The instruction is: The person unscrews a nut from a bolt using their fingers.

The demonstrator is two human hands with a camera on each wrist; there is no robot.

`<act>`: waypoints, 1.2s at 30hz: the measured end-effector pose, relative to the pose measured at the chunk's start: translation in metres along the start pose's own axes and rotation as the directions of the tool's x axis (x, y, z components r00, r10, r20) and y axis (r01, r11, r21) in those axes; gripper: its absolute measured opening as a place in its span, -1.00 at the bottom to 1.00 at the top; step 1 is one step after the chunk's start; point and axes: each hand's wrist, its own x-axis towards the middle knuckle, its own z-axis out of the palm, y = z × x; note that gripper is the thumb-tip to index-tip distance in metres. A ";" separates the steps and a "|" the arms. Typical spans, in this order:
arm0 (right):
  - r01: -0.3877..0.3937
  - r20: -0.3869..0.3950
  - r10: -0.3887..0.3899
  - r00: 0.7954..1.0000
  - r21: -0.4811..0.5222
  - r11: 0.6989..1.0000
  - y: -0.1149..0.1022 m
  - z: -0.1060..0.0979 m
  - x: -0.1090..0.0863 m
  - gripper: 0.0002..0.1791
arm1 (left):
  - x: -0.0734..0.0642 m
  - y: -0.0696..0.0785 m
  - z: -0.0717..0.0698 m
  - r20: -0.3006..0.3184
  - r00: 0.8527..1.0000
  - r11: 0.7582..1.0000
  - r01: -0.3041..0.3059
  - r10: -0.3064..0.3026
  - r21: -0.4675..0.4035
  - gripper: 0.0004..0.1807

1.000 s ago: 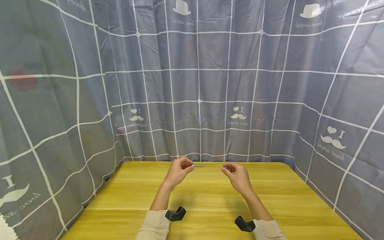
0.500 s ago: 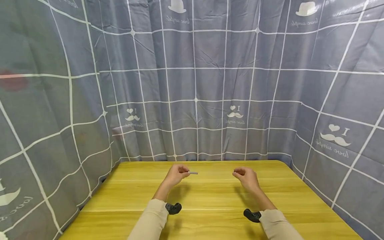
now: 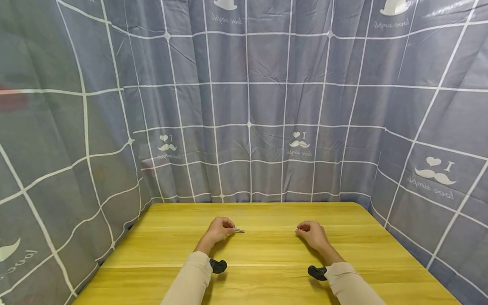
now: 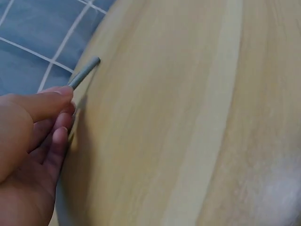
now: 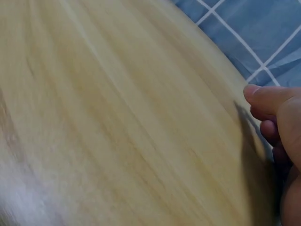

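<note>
My left hand (image 3: 219,230) pinches a grey metal bolt (image 3: 239,230) between thumb and fingers, just above the wooden table. In the left wrist view, the threaded shank of the bolt (image 4: 85,72) juts out past the thumb tip; its other end is hidden in the fingers. Off to the right, my right hand (image 3: 313,234) holds thumb and fingertips together on a small shiny piece (image 3: 298,229), mostly covered and too small to name. The right wrist view shows the thumb of the right hand (image 5: 277,113) over curled fingers, and the piece is hidden there. Both hands are apart.
The yellow wood-grain table (image 3: 267,254) spreads under both hands. A grey-blue curtain (image 3: 267,106) with white grid lines hangs behind and along both sides. A black wrist device (image 3: 218,266) is on the left sleeve, another wrist device (image 3: 317,273) on the right.
Both hands have come down towards the table and nearer the body, and the gap between them has widened. The bolt has gone down with the left hand and now tilts slightly downward.
</note>
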 end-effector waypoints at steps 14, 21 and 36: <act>0.002 0.073 0.005 0.997 -0.091 0.996 0.000 0.002 -0.003 -0.96 | 0.003 -0.006 -0.001 0.076 0.991 0.977 -0.126 0.114 0.173 -0.91; -0.027 0.084 0.036 0.996 -0.096 0.995 0.000 0.001 -0.005 -0.95 | 0.000 0.005 0.002 0.083 0.997 0.981 -0.016 -0.001 0.193 -0.94; -0.059 0.040 0.057 0.998 0.040 0.997 -0.007 0.005 0.002 -0.73 | 0.000 0.002 -0.003 0.087 0.996 0.982 0.010 -0.027 0.187 -0.69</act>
